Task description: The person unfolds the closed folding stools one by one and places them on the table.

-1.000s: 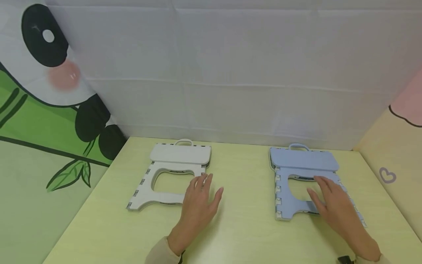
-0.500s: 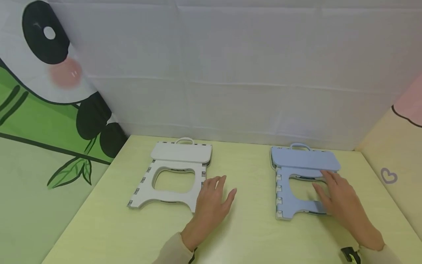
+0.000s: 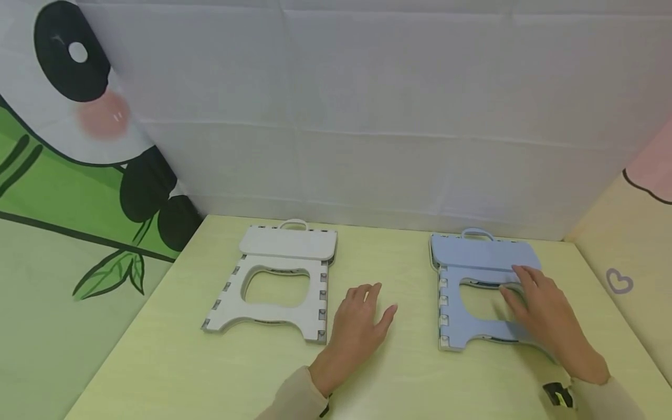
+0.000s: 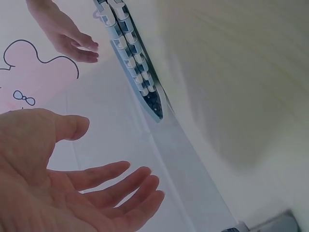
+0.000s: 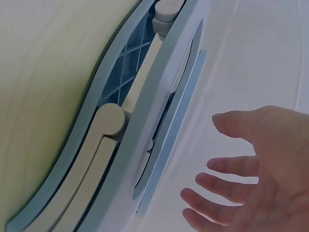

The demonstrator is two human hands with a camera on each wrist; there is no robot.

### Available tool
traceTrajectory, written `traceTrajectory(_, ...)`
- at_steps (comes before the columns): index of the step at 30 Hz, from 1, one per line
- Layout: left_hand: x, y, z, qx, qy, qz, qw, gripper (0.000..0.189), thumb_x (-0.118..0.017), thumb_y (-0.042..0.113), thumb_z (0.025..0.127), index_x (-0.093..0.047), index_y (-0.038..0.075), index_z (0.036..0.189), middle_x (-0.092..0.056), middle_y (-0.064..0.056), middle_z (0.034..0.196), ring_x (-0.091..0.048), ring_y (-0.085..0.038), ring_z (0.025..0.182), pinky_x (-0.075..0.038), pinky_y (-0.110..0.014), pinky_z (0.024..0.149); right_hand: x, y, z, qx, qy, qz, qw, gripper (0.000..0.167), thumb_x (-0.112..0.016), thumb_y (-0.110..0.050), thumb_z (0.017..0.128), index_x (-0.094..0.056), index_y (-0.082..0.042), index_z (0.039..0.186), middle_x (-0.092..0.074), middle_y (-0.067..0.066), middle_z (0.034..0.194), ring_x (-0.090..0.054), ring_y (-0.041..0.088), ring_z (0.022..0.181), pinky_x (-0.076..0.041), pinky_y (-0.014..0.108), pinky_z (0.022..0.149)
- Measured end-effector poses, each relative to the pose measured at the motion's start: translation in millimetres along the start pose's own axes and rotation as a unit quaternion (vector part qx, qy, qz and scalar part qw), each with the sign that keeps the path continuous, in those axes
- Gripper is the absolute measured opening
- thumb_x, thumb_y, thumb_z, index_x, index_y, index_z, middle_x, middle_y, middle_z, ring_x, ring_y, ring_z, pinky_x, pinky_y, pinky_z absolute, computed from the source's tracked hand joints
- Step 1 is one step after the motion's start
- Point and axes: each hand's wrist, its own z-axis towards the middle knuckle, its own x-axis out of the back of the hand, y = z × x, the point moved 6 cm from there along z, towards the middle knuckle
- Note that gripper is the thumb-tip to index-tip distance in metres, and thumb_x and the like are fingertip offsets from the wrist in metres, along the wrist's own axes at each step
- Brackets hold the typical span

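Two folded step stools lie flat on the pale yellow table, each with a carry handle at its far end. The white folding stool (image 3: 289,243) is on the left and the blue folding stool (image 3: 483,252) on the right. My left hand (image 3: 357,321) hovers between them, nearer the white one, fingers spread and holding nothing. Above the right part of the blue stool is my right hand (image 3: 548,315), its fingers loosely extended. In the right wrist view, a gap shows between that hand (image 5: 256,169) and the blue stool (image 5: 145,130).
A pale cloth wall (image 3: 367,116) rises behind the table (image 3: 388,373). Cartoon-printed panels stand on the left and the right, the left one with a green leaf (image 3: 110,277). A small black object (image 3: 557,394) shows beside the right sleeve.
My left hand has moved right, away from the white stool, uncovering its right leg. My right hand has shifted slightly right and forward over the blue stool. Both stools stay put.
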Motion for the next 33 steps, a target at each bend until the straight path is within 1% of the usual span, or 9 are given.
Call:
traceTrajectory(4, -5.1, 6.5, 3.0, -0.008, -0.001, 0.002, 1.0, 0.045, -0.066, 0.035, 0.1, -0.066, 0.002, 0.13, -0.067, -0.013, 0.121, -0.062, -0.029, 0.111, -0.056, -0.041, 0.089, -1.5, 4.1, 2.6, -0.001, -0.005, -0.011, 0.9999, 0.049, -0.074, -0.01, 0.09, -0.055, 0.017, 0.127, -0.057, 0.04, 0.12, -0.057, 0.061, 0.098, -0.047, 0.07, 0.079)
traceTrajectory(8, -7.8, 13.4, 5.3, -0.017, -0.002, 0.005, 0.9998, 0.046, -0.066, 0.037, 0.101, -0.066, 0.002, 0.129, -0.068, -0.012, 0.12, -0.063, -0.027, 0.109, -0.057, -0.038, 0.087, -0.8, 6.7, 4.7, 0.007, -0.001, -0.021, 0.9997, 0.053, -0.078, -0.004, 0.083, -0.055, 0.018, 0.126, -0.058, 0.041, 0.117, -0.058, 0.061, 0.094, -0.048, 0.07, 0.075)
traceTrajectory(11, -10.0, 19.0, 7.1, -0.024, -0.003, 0.012, 0.9996, 0.046, -0.065, 0.038, 0.101, -0.066, 0.002, 0.129, -0.068, -0.012, 0.12, -0.063, -0.027, 0.108, -0.057, -0.036, 0.087, -1.9, 11.3, 6.0, -0.01, -0.018, -0.024, 0.9995, 0.056, -0.079, -0.002, 0.081, -0.054, 0.018, 0.127, -0.057, 0.042, 0.118, -0.057, 0.062, 0.095, -0.048, 0.07, 0.074)
traceTrajectory(15, -14.0, 26.2, 8.6, -0.036, 0.0, 0.025, 0.999, 0.047, -0.064, 0.04, 0.101, -0.066, 0.002, 0.13, -0.069, -0.01, 0.118, -0.063, -0.026, 0.11, -0.055, -0.035, 0.09, -4.4, 17.8, 7.0, -0.032, -0.046, -0.034, 0.9979, 0.058, -0.079, -0.003, 0.082, -0.052, 0.019, 0.128, -0.055, 0.044, 0.119, -0.055, 0.064, 0.097, -0.047, 0.072, 0.075)
traceTrajectory(19, -17.0, 33.9, 9.7, -0.05, 0.011, 0.041, 0.9978, 0.047, -0.065, 0.041, 0.101, -0.068, 0.004, 0.128, -0.069, -0.009, 0.117, -0.062, -0.026, 0.112, -0.054, -0.035, 0.093, -4.3, 20.1, 7.8, -0.018, -0.032, -0.046, 0.9983, 0.057, -0.081, -0.003, 0.079, -0.054, 0.02, 0.125, -0.056, 0.044, 0.116, -0.057, 0.064, 0.092, -0.048, 0.071, 0.071)
traceTrajectory(22, -19.7, 39.4, 10.3, -0.056, 0.014, 0.046, 0.9973, 0.045, -0.066, 0.042, 0.1, -0.069, 0.005, 0.125, -0.068, -0.008, 0.116, -0.062, -0.025, 0.11, -0.053, -0.034, 0.092, -4.0, 21.2, 7.2, -0.015, -0.022, -0.052, 0.9983, 0.057, -0.082, -0.002, 0.077, -0.055, 0.02, 0.123, -0.057, 0.045, 0.114, -0.058, 0.063, 0.089, -0.049, 0.071, 0.068)
traceTrajectory(26, -23.0, 45.5, 10.9, -0.06, 0.008, 0.049, 0.997, 0.042, -0.066, 0.042, 0.1, -0.07, 0.006, 0.122, -0.068, -0.007, 0.115, -0.062, -0.024, 0.106, -0.053, -0.032, 0.089, -4.9, 23.7, 6.0, -0.035, -0.041, -0.053, 0.9972, 0.057, -0.082, -0.002, 0.078, -0.055, 0.021, 0.123, -0.056, 0.046, 0.115, -0.057, 0.064, 0.091, -0.049, 0.071, 0.069)
traceTrajectory(30, -26.4, 49.8, 11.9, -0.059, -0.006, 0.045, 0.9972, 0.041, -0.066, 0.041, 0.1, -0.07, 0.007, 0.122, -0.069, -0.007, 0.113, -0.062, -0.023, 0.103, -0.053, -0.03, 0.086, -6.8, 28.9, 5.5, -0.057, -0.068, -0.051, 0.9948, 0.055, -0.08, -0.003, 0.083, -0.053, 0.022, 0.123, -0.054, 0.047, 0.116, -0.056, 0.066, 0.092, -0.048, 0.072, 0.069)
traceTrajectory(33, -29.5, 53.0, 13.7, -0.055, -0.019, 0.037, 0.9976, 0.04, -0.066, 0.04, 0.1, -0.07, 0.007, 0.123, -0.069, -0.007, 0.114, -0.062, -0.023, 0.102, -0.054, -0.029, 0.084, -7.3, 32.4, 4.7, -0.062, -0.076, -0.054, 0.9937, 0.054, -0.079, -0.005, 0.085, -0.052, 0.023, 0.123, -0.054, 0.048, 0.116, -0.055, 0.066, 0.091, -0.048, 0.071, 0.068)
